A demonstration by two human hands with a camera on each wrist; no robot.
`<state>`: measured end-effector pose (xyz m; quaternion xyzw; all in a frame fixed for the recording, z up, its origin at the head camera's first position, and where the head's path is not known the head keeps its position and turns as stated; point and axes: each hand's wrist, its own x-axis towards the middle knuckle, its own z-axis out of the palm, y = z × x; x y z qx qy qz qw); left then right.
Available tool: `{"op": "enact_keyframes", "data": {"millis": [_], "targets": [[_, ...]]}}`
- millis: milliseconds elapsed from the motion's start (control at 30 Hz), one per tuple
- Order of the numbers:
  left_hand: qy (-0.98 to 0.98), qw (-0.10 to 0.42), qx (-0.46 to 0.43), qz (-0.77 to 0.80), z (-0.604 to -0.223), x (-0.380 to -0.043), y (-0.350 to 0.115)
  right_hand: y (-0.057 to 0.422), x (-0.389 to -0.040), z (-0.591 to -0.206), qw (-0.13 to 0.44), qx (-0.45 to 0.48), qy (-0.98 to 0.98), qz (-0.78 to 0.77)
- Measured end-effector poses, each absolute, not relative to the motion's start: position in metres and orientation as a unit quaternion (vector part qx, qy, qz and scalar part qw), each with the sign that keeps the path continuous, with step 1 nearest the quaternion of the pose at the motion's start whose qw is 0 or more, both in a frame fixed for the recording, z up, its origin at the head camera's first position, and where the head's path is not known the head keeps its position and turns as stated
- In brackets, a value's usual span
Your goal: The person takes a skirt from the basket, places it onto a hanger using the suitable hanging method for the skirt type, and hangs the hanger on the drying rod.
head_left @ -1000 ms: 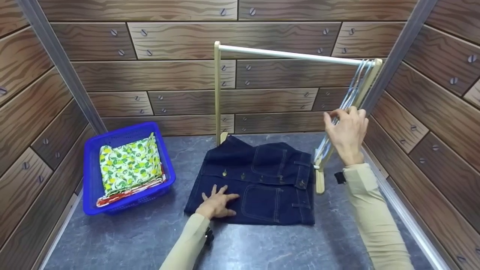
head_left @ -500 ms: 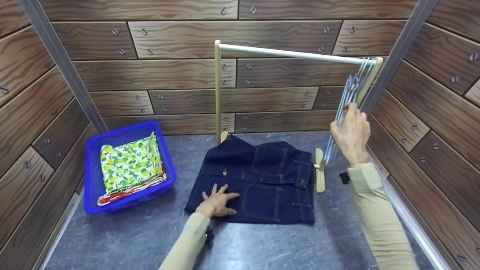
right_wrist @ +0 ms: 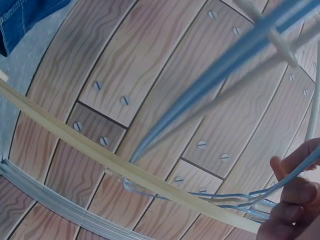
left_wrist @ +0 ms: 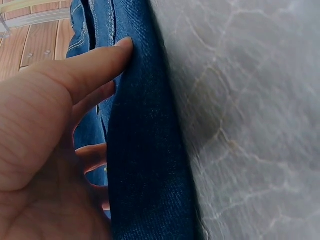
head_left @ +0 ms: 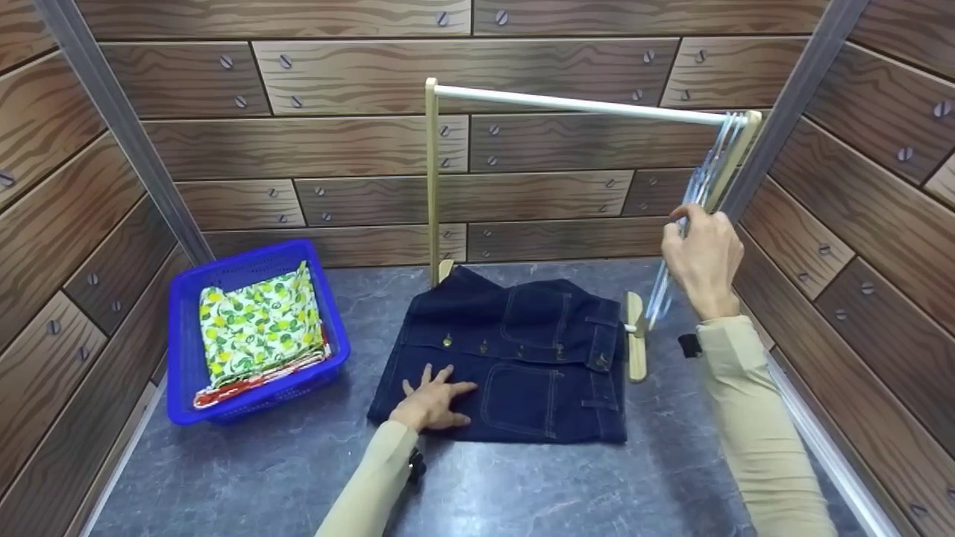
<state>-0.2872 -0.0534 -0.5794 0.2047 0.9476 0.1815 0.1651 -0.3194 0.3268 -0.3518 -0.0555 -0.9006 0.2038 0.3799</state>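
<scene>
A dark blue denim skirt [head_left: 522, 399] with a button front, pockets and belt loops lies flat on the table, its waistband to the right. My left hand [head_left: 429, 404] rests on its lower left part with fingers spread. In the left wrist view, that thumb [left_wrist: 102, 67] lies along the denim edge [left_wrist: 150, 130]. Several blue and white hangers [head_left: 700, 183] hang at the right end of the rack's rail [head_left: 582, 104]. My right hand [head_left: 705, 257] pinches a blue hanger [right_wrist: 305, 162] between thumb and fingers, seen in the right wrist view.
A blue plastic basket [head_left: 179, 350] at the left holds a folded lemon-print cloth [head_left: 257, 324] with red and white edges below it. The rack's wooden posts [head_left: 432, 186] stand behind the skirt. Wood-patterned walls enclose the table [head_left: 522, 492] on three sides.
My right hand has moved slightly right and has taken hold at the hangers, whose lower ends have swung right past the rack's post. The left hand and the skirt have stayed put.
</scene>
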Motion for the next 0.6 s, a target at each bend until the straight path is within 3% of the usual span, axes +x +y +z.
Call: {"op": "enact_keyframes", "data": {"millis": [600], "targets": [[0.947,0.172,0.201,0.18,-0.579,-0.287,-0.054,0.316,-0.32,-0.352,0.434,0.012,-0.865,0.251]]}}
